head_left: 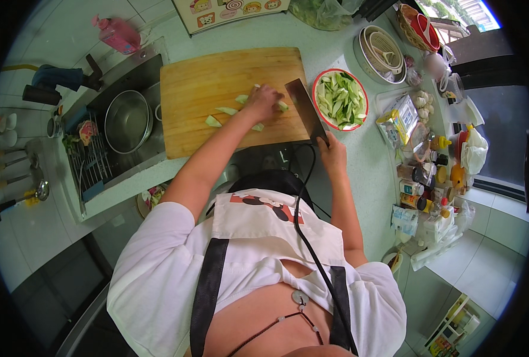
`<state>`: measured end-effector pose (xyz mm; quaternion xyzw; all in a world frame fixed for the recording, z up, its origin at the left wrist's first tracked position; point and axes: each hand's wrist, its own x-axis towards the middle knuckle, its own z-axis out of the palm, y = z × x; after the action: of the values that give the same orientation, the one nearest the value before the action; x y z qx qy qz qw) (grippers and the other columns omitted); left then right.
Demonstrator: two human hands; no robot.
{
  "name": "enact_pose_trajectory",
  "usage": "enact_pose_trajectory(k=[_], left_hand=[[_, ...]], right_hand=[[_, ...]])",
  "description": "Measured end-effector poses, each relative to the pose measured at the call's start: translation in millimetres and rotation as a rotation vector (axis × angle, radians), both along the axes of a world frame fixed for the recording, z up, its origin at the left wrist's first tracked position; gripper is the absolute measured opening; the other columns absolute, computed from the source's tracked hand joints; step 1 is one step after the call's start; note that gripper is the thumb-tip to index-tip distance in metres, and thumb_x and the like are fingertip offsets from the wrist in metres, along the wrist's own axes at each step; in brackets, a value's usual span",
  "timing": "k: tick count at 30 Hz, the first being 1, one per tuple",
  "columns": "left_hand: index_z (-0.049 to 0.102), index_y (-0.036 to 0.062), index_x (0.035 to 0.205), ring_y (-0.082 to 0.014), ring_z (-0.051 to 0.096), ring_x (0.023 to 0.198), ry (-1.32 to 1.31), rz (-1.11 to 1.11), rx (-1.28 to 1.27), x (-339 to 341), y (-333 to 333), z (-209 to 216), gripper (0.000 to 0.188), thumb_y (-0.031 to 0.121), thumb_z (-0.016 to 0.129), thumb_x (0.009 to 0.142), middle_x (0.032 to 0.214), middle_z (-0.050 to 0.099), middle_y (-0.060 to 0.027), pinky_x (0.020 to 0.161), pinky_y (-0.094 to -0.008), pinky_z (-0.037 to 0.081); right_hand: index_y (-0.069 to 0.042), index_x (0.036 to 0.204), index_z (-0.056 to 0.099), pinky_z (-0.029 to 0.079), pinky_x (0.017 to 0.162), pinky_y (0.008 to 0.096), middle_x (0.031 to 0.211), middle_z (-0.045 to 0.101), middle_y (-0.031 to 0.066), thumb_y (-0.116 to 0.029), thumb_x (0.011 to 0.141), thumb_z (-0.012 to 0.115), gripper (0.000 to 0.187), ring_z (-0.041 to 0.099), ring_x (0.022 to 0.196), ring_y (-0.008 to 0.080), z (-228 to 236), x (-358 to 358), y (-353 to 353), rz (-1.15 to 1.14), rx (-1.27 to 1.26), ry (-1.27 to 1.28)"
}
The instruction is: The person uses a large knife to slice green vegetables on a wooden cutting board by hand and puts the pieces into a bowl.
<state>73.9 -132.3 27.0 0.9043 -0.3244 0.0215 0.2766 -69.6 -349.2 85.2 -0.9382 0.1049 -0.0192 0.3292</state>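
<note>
My left hand (264, 103) is over the wooden cutting board (217, 71), its fingers bent down and closed around pale green vegetable pieces, mostly hidden beneath them. More vegetable slices (226, 110) lie loose on the board, left of and below that hand. In my right hand (334, 153) is the handle of a cleaver (305, 109). Its broad dark blade slants over the board's right edge, just right of my left fingers. Right of the blade stands a red-rimmed white bowl (364, 109) heaped with cut green slices (340, 98).
A sink (153, 71) holding a metal pot (127, 122) is on the left, with a pink bottle (119, 35) behind it. Stacked strainers (383, 53) stand at the back right. Seasoning bottles (415, 188) and packets crowd the right side. A black cord (305, 238) hangs down my front.
</note>
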Motion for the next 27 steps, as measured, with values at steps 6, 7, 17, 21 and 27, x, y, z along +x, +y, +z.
enact_pose_trajectory(k=[6, 7, 17, 21, 27], left_hand=[[0.063, 0.0069, 0.095, -0.0280, 0.052, 0.098, -0.066, 0.105, -0.092, -13.5, 9.7, -5.2, 0.022, 0.006, 0.060, 0.073, 0.101, 0.057, -0.0074, 0.082, -0.0383, 0.044], [0.063, 0.0065, 0.095, -0.0284, 0.052, 0.097, -0.080, 0.103, -0.126, -21.4, 9.2, -11.2, 0.023, 0.006, 0.060, 0.072, 0.101, 0.057, -0.0078, 0.082, -0.0385, 0.044], [0.061, 0.0062, 0.103, -0.0290, 0.051, 0.104, -0.099, 0.108, -0.101, -44.2, -2.5, -16.4, 0.030, 0.008, 0.059, 0.073, 0.110, 0.056, -0.0094, 0.087, -0.0400, 0.043], [0.061, 0.0043, 0.104, -0.0285, 0.049, 0.107, -0.068, 0.128, -0.054, -47.8, -4.8, -7.7, 0.032, 0.006, 0.053, 0.073, 0.111, 0.055, -0.0101, 0.092, -0.0397, 0.039], [0.060, 0.0046, 0.101, -0.0305, 0.050, 0.101, -0.107, 0.172, -0.182, -44.4, -2.9, -16.8, 0.028, 0.007, 0.055, 0.073, 0.106, 0.055, -0.0107, 0.086, -0.0407, 0.041]], right_hand=[[-0.013, 0.101, 0.059, 0.046, 0.064, 0.0472, 0.079, 0.063, 0.0175, -0.025, 0.084, 0.057, 0.021, 0.060, 0.075, 0.0380, 18.9, 4.2, 1.4, 0.080, -0.148, 0.091], [-0.013, 0.101, 0.059, 0.046, 0.064, 0.0473, 0.079, 0.063, 0.0174, -0.025, 0.084, 0.057, 0.021, 0.060, 0.075, 0.0379, 20.4, 5.1, 1.6, 0.105, -0.166, 0.111], [-0.009, 0.105, 0.055, 0.046, 0.067, 0.0477, 0.082, 0.063, 0.0178, -0.022, 0.085, 0.055, 0.023, 0.059, 0.078, 0.0383, 27.8, 9.1, 8.1, 0.225, -0.317, 0.205], [-0.009, 0.106, 0.053, 0.046, 0.068, 0.0478, 0.085, 0.063, 0.0190, -0.021, 0.085, 0.055, 0.024, 0.059, 0.081, 0.0392, 25.5, 13.4, 14.8, 0.232, -0.317, 0.223], [-0.006, 0.106, 0.052, 0.045, 0.070, 0.0488, 0.086, 0.062, 0.0213, -0.021, 0.085, 0.055, 0.026, 0.058, 0.084, 0.0410, 16.8, 32.9, 26.8, 0.202, -0.267, 0.206]])
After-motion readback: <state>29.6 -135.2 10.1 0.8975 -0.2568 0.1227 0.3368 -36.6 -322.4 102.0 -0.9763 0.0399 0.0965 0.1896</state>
